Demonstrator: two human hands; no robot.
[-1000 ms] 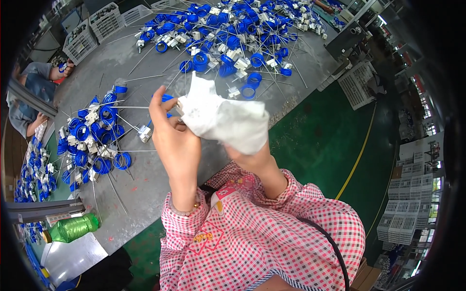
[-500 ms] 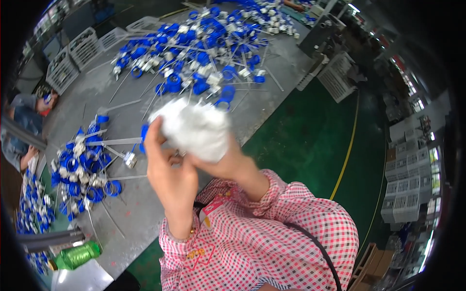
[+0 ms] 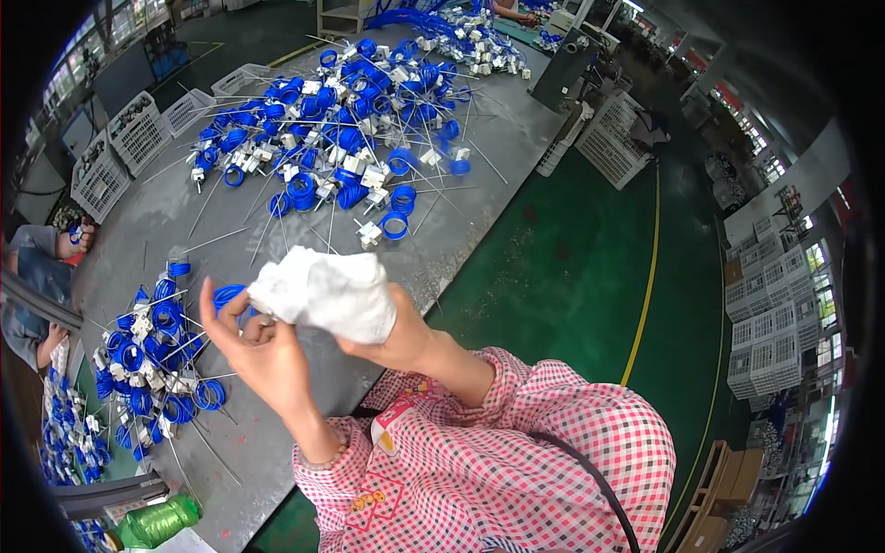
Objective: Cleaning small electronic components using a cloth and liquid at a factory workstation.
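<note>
One crumpled white cloth (image 3: 330, 293)

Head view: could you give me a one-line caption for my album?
Right hand holding a white cloth near the left hand, at a grey table strewn with blue coils.

1. The white cloth (image 3: 327, 290) is soft, crumpled and bunched, with uneven folds and faint grey shading. It is held raised and slightly tilted, wrapped over the fingers of the right hand (image 3: 406, 336), which it mostly hides. Its left end meets the fingertips of the left hand (image 3: 267, 364).
2. The blue coil (image 3: 227, 297) is wound in several round loops. It shows just behind the left hand's fingers, partly covered by them, left of the cloth; whether they grip it cannot be told.
</note>
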